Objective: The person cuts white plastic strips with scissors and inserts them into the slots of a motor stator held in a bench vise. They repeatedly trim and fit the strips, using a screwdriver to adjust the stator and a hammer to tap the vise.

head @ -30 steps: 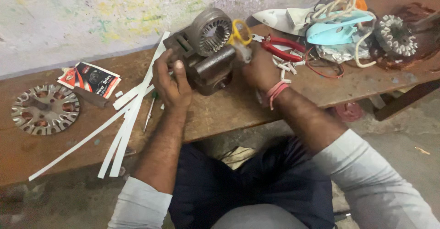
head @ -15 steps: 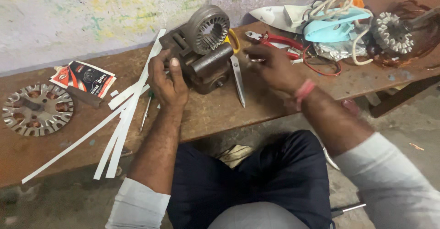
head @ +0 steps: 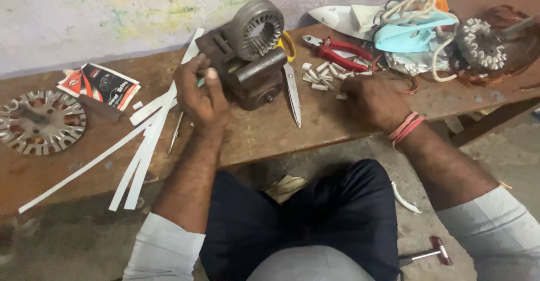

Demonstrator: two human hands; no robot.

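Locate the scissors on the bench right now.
In the head view the scissors lie on the wooden bench just right of the motor housing, blades pointing toward the person, between the left hand and right hand.

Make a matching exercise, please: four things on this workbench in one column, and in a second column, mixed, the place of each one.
Things:
1. scissors
2. red pliers
3. round slotted metal disc
4. white paper strips

Places:
A. far left end of the wooden bench
B. behind the small white tube pieces, beside the light blue iron
C. just right of the brown motor housing, point toward the person
D. fanned out left of the left hand

Pairs: 1-C, 2-B, 3-A, 4-D
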